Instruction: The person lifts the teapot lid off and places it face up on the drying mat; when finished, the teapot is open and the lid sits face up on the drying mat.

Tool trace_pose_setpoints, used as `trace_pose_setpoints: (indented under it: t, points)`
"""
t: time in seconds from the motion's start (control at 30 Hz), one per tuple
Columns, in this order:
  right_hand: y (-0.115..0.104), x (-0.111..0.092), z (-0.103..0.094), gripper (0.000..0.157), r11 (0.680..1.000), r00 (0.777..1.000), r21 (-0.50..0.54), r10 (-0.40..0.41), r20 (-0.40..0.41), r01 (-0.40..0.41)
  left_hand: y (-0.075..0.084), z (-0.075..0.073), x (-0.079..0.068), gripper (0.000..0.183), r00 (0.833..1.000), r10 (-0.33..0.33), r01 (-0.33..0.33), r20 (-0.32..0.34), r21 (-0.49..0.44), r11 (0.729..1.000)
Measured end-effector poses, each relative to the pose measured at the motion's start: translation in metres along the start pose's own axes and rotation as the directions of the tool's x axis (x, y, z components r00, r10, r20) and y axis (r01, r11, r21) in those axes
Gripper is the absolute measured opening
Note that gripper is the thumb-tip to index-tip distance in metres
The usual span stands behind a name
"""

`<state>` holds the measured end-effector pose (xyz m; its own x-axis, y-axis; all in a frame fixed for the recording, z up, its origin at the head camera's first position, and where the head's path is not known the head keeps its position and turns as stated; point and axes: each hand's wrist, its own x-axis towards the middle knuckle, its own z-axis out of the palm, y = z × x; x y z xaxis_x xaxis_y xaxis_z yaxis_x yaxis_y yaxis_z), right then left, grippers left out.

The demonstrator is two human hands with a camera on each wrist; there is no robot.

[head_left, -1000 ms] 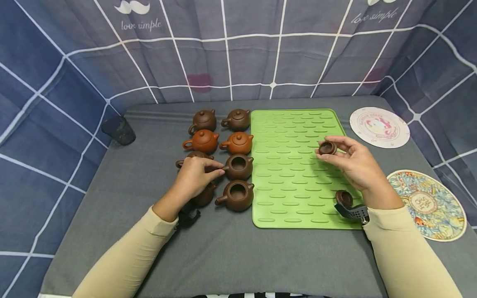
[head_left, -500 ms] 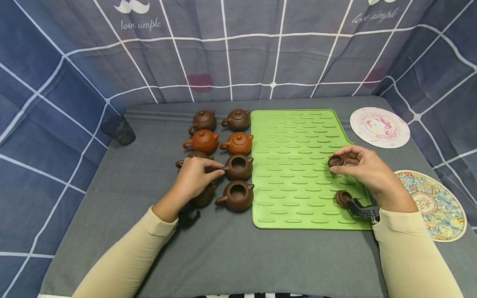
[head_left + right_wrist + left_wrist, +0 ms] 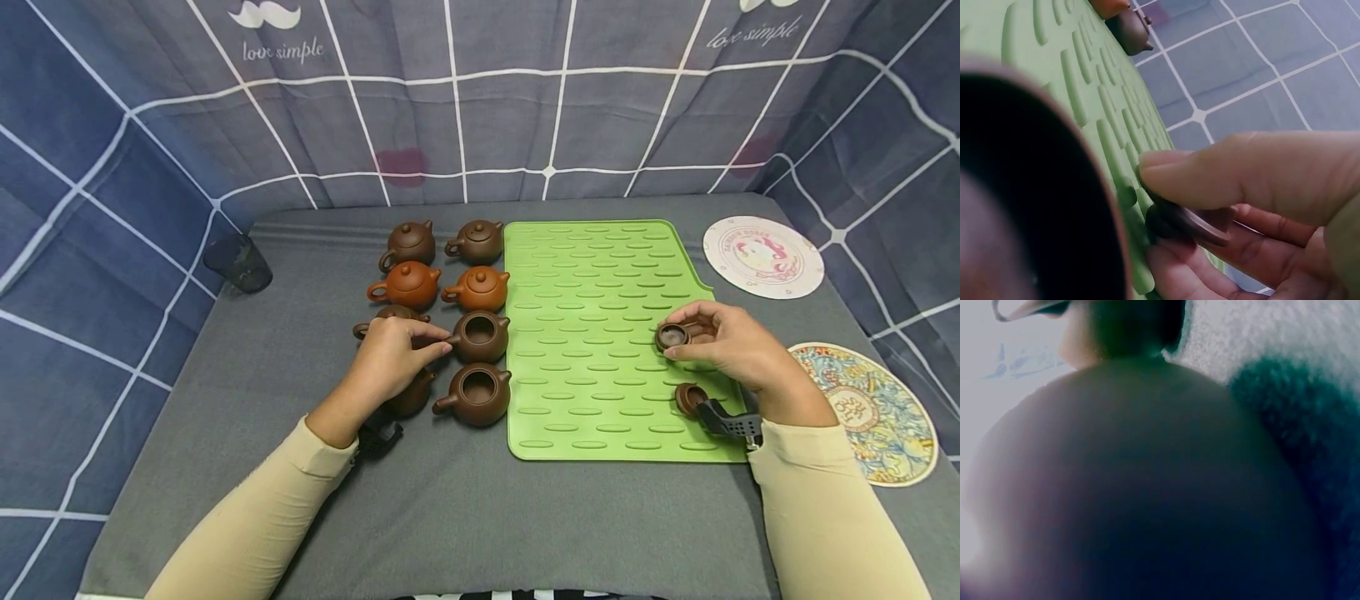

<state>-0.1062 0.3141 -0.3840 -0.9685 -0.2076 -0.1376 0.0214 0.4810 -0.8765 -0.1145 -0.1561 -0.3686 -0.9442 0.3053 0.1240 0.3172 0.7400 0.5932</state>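
My left hand (image 3: 385,358) pinches the handle of a brown teapot (image 3: 481,335) that has no lid. A second lidless brown teapot (image 3: 477,395) stands just in front of it. Low over the green mat (image 3: 585,333), my right hand (image 3: 738,350) holds a small brown teapot lid (image 3: 672,337), hollow side up. The right wrist view has this lid (image 3: 1194,225) between thumb and fingers; whether it touches the mat I cannot tell. Another upturned lid (image 3: 690,399) lies on the mat by the right wrist. The left wrist view is mostly filled by a dark, blurred round surface.
Behind the lidless pots stand lidded orange teapots (image 3: 480,288) and dark brown ones (image 3: 480,242). More brown teapots (image 3: 411,395) are partly hidden by the left hand. A dark cup (image 3: 238,262) stands far left. Two round patterned mats (image 3: 765,257) lie at right.
My right hand has moved right and toward me with the lid, then slightly left and lower over the mat. The left hand stays at the teapot handle.
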Motion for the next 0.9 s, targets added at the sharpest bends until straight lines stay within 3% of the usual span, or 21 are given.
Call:
trace_pose_setpoints:
  t: [0.33, 0.5, 0.9]
  points:
    - [0.0004, 0.0009, -0.0022, 0.049, 0.994, 0.999, -0.104, 0.035, 0.031, -0.031, -0.0009, -0.0006, -0.0008, 0.016, 1.000, -0.007, 0.007, -0.001, 0.003, 1.000]
    - [0.0006, -0.0041, -0.0057, 0.049, 0.986, 0.999, -0.158, 0.053, -0.001, -0.053, -0.0001, 0.0004, -0.0007, 0.016, 1.000, -0.014, 0.014, 0.004, -0.004, 1.000]
    - [-0.0020, -0.0070, -0.0102, 0.038, 0.972, 0.995, -0.234, -0.002, -0.102, -0.022, -0.0003, 0.0009, -0.0009, 0.015, 1.000, 0.010, -0.010, -0.014, -0.005, 1.000]
